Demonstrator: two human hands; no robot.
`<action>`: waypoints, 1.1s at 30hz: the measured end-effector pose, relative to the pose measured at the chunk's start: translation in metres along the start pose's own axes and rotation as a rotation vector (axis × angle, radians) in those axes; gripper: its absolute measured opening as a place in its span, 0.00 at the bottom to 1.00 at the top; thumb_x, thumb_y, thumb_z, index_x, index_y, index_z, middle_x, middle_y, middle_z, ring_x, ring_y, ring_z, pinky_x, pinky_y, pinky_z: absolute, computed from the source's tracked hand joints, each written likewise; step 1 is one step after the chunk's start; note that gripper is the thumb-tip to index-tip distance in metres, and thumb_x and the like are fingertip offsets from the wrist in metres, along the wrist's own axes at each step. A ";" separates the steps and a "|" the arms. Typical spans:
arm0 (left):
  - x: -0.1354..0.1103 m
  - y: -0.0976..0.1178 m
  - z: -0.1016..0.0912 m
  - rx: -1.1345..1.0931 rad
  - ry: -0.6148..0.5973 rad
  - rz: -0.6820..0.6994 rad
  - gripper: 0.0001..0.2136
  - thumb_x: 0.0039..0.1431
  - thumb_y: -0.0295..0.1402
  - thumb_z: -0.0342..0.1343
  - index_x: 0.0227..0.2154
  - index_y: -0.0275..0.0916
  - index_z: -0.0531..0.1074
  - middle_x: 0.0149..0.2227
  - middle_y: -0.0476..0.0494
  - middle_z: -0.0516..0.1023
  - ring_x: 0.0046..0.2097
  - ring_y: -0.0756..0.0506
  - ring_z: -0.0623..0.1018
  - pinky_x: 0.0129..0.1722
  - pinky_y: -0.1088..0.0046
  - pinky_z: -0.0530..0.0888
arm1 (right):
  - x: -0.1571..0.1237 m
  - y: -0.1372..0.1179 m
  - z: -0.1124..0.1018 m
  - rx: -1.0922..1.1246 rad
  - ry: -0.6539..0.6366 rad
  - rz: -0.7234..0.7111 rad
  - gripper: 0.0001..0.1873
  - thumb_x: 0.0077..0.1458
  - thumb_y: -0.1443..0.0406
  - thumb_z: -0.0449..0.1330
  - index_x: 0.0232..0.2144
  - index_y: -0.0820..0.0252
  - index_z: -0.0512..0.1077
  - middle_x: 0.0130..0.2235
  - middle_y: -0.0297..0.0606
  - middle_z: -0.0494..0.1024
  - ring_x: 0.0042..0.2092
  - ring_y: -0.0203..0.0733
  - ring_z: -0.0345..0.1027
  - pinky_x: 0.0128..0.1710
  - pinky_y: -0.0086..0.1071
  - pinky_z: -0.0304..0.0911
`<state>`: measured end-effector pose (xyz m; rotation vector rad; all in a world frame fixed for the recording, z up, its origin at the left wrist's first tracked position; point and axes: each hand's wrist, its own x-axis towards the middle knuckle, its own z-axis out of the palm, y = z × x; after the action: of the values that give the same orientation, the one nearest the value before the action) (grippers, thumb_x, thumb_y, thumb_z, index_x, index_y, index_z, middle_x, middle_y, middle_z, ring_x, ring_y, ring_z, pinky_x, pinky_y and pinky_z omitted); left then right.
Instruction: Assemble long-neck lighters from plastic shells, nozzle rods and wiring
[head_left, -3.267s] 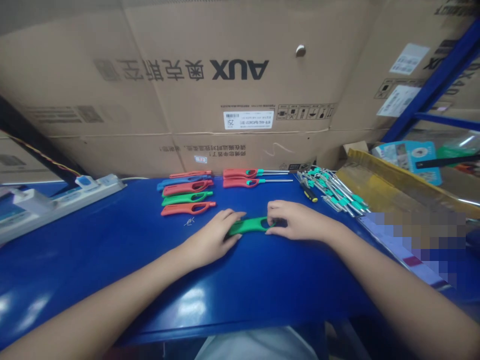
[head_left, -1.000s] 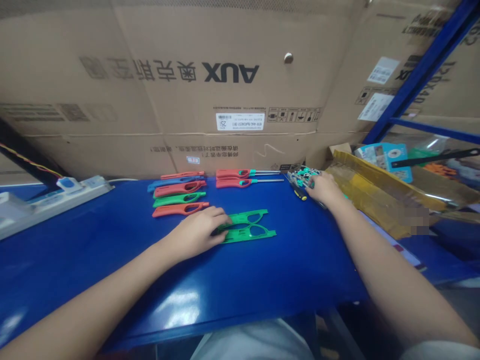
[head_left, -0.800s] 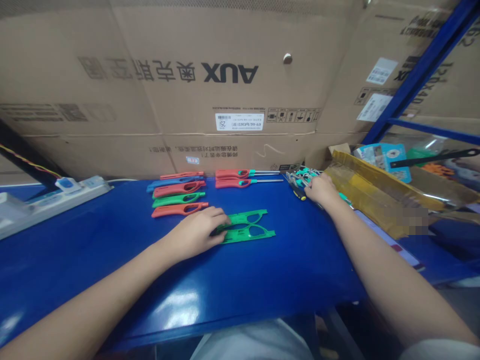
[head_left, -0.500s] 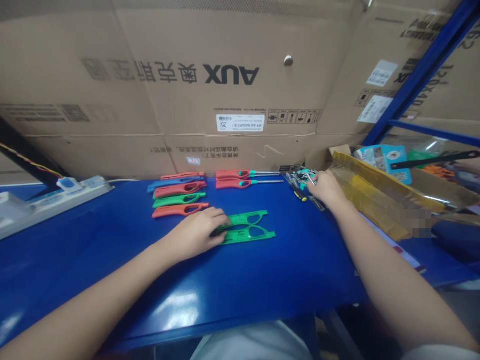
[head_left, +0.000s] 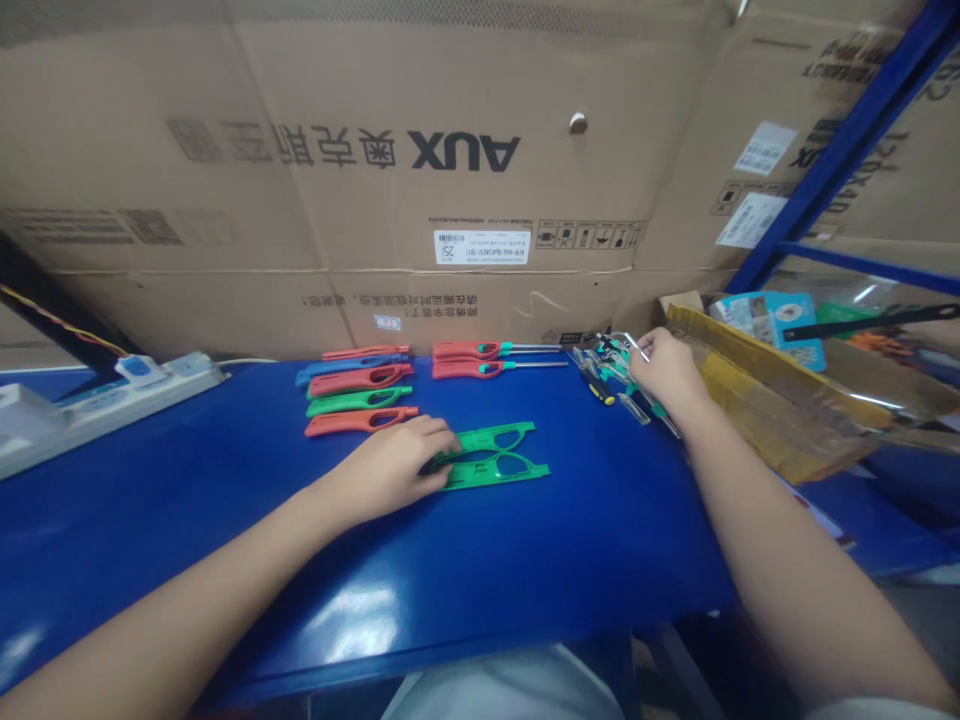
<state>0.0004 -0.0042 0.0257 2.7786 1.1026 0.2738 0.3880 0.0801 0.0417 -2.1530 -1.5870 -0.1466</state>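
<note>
Two green lighter casing halves (head_left: 501,470) lie side by side on the table, their hollow inner sides up. My left hand (head_left: 409,460) curls over their left ends, hiding that part. On the right, my right hand (head_left: 669,372) pinches a small silver metal piece (head_left: 637,347) above a pile of small lighter parts (head_left: 611,360), teal and metal. A yellow-and-black screwdriver (head_left: 600,390) lies against the pile. Beyond my left hand is a row of red, green and blue lighter casings (head_left: 352,420). Two red lighters (head_left: 465,370) with metal nozzles lie at the back.
The blue table (head_left: 480,590) backs onto a large cardboard sheet (head_left: 300,230). A white power strip (head_left: 150,395) lies at the left. At the right stands an open taped cardboard box (head_left: 757,410) holding packaging, near a blue metal frame (head_left: 840,150).
My right hand has shifted slightly right and up from the pile, with the silver piece now showing at its fingertips. My left hand and the green casing halves stay put.
</note>
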 end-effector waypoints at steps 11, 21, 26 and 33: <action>0.001 0.000 0.001 0.006 -0.010 -0.012 0.10 0.64 0.29 0.53 0.47 0.38 0.75 0.44 0.41 0.76 0.45 0.41 0.76 0.47 0.64 0.74 | 0.003 0.004 0.027 -0.045 -0.054 0.018 0.07 0.55 0.68 0.60 0.36 0.64 0.76 0.37 0.54 0.80 0.40 0.53 0.75 0.39 0.36 0.65; 0.000 0.001 0.000 0.009 -0.003 -0.004 0.10 0.64 0.29 0.53 0.46 0.39 0.75 0.43 0.42 0.76 0.45 0.42 0.76 0.47 0.65 0.74 | 0.001 0.002 0.005 0.093 0.149 -0.046 0.09 0.56 0.66 0.56 0.38 0.62 0.74 0.39 0.50 0.80 0.42 0.52 0.74 0.42 0.38 0.65; 0.000 0.001 -0.001 -0.002 0.000 0.000 0.10 0.64 0.29 0.53 0.47 0.39 0.75 0.43 0.42 0.76 0.45 0.42 0.76 0.47 0.65 0.73 | 0.000 0.001 -0.007 0.227 0.232 -0.040 0.05 0.51 0.65 0.59 0.32 0.60 0.72 0.34 0.45 0.78 0.36 0.49 0.72 0.40 0.39 0.66; 0.000 0.003 -0.001 0.003 -0.008 -0.017 0.10 0.64 0.29 0.54 0.46 0.39 0.75 0.43 0.42 0.76 0.45 0.42 0.76 0.47 0.66 0.73 | -0.002 -0.002 -0.018 0.324 0.311 -0.096 0.05 0.50 0.64 0.59 0.31 0.59 0.71 0.31 0.41 0.76 0.33 0.45 0.69 0.40 0.39 0.66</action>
<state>0.0019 -0.0059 0.0275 2.7691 1.1246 0.2598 0.3887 0.0715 0.0577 -1.7165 -1.4236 -0.2258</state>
